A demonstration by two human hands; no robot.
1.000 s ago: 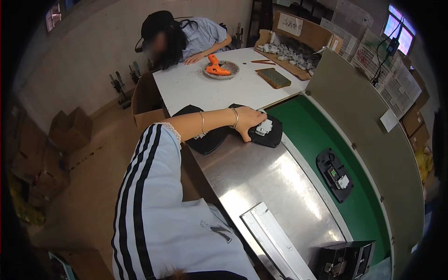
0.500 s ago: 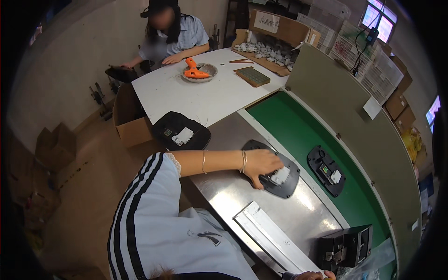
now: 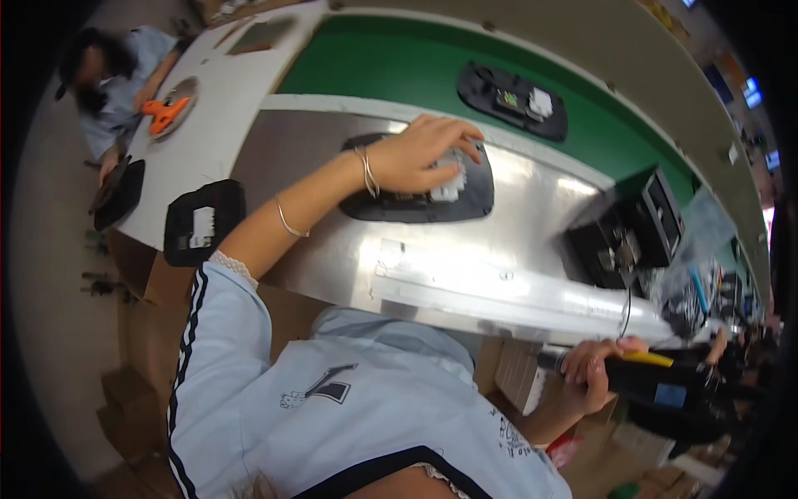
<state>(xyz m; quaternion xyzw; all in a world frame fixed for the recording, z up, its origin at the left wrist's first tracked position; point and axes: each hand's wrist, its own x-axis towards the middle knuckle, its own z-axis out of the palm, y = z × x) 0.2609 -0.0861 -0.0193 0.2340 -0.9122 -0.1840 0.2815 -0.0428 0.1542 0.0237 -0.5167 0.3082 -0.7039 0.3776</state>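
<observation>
My left hand (image 3: 420, 158) is over a black plastic housing panel (image 3: 474, 195) on the metal worktop, its fingers apart and arched above a white part (image 3: 449, 187) on the panel. Whether the fingertips touch it, I cannot tell. At the worktop's near right edge, my right hand (image 3: 592, 368) is closed around a tool that looks like a power screwdriver (image 3: 550, 358), with a dark grey end and a yellow piece. A second black panel (image 3: 511, 101) with a small green board and white part lies beyond, on the green belt.
Another black panel (image 3: 204, 220) sits at the left on the white table (image 3: 220, 108), near an orange glue gun (image 3: 165, 114) in a round dish. A black metal box (image 3: 628, 233) stands at the right beside clear plastic bags (image 3: 706, 220). A co-worker (image 3: 125, 75) sits far left, holding a dark panel.
The view has swung to the right. My right hand with its tool has come further into view. My left hand's fingers are now more raised and spread over the panel.
</observation>
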